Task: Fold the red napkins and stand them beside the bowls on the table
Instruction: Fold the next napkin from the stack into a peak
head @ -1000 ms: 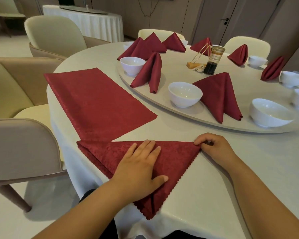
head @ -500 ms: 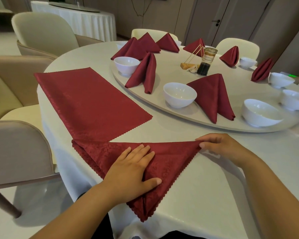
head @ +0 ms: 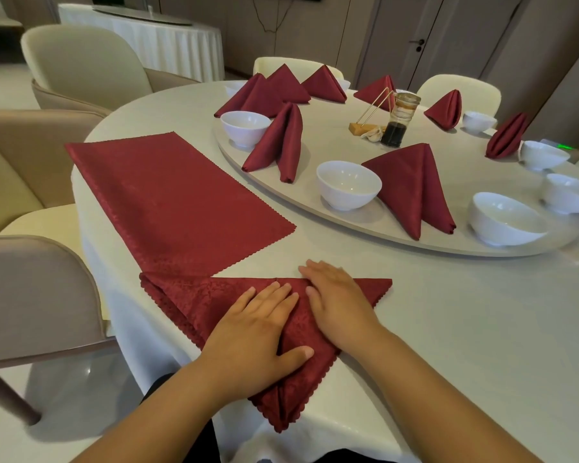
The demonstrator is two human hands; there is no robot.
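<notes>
A red napkin [head: 194,302] folded into a downward-pointing triangle lies at the table's near edge, its tip hanging over. My left hand [head: 258,332] presses flat on its middle. My right hand [head: 338,299] lies flat on the napkin's right half, fingers straight. A flat unfolded red napkin [head: 168,198] lies just beyond, to the left. On the turntable [head: 348,128] several folded red napkins stand beside white bowls, such as one napkin [head: 415,188] next to a bowl [head: 348,183] and another napkin [head: 278,142] by a bowl [head: 244,127].
A dark sauce bottle [head: 396,123] and a small wooden holder stand mid-turntable. Two more white bowls [head: 505,218] sit at the right without napkins close by. Beige chairs [head: 30,295] crowd the table's left side. The white tablecloth [head: 465,329] spreads to the right.
My right hand left the napkin's right corner and moved left onto the napkin, now lying flat beside my left hand. My left hand kept pressing the middle.
</notes>
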